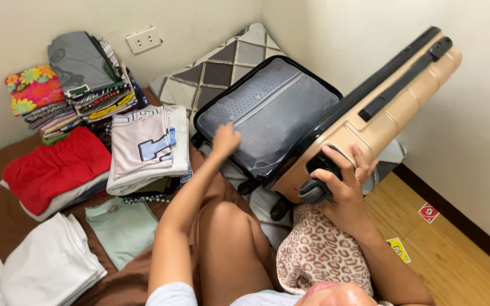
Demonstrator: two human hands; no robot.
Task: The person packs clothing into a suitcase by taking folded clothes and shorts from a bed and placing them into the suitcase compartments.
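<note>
Two hands on tan hard-shell suitcase [395, 107], half open, long axis running lower-left to upper-right, wheels toward person. Right hand [344, 184] grips a wheel; left hand [225, 140], fingers curled, presses grey mesh lining [267, 113].

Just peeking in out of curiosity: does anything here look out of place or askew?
Two playing cards, one red and one yellow, lie loose on the wooden floor, away from everything else. The tan suitcase sits half open and tilted, its lid held up by the right hand; the left hand touches its grey lining.
</note>
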